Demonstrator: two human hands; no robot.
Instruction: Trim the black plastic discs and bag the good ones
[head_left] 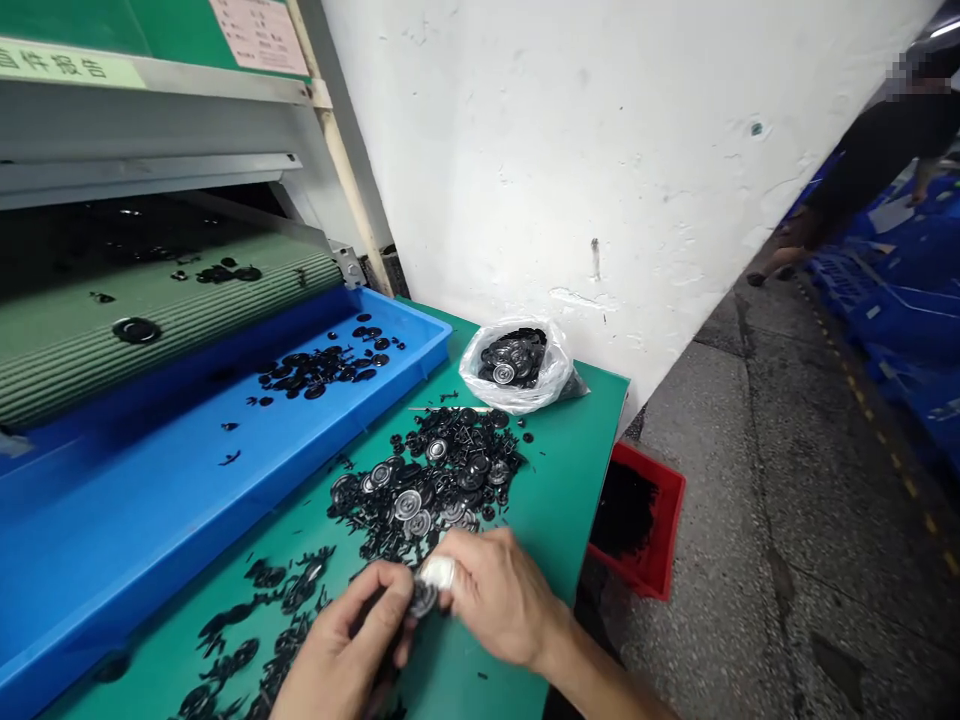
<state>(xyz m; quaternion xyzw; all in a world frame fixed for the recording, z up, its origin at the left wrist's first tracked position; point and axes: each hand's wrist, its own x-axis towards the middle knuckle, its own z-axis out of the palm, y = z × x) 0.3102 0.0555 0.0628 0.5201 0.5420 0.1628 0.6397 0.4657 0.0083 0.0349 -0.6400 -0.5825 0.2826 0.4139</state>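
Note:
My left hand (349,650) and my right hand (499,595) meet low over the green table (570,450). Both pinch one small round black-and-silver disc part (424,597) between their fingertips. A white wrap covers one right fingertip. Just beyond the hands lies a heap of black disc parts (427,475) with shiny centres. Black trimmed scraps (247,620) are scattered to the left of my left hand.
A long blue tray (187,480) with a few black parts lies along the table's left, below a green ribbed conveyor (150,310). A clear bag of discs (517,365) sits at the table's far corner. A red bin (637,515) stands on the floor. Another person stands far right.

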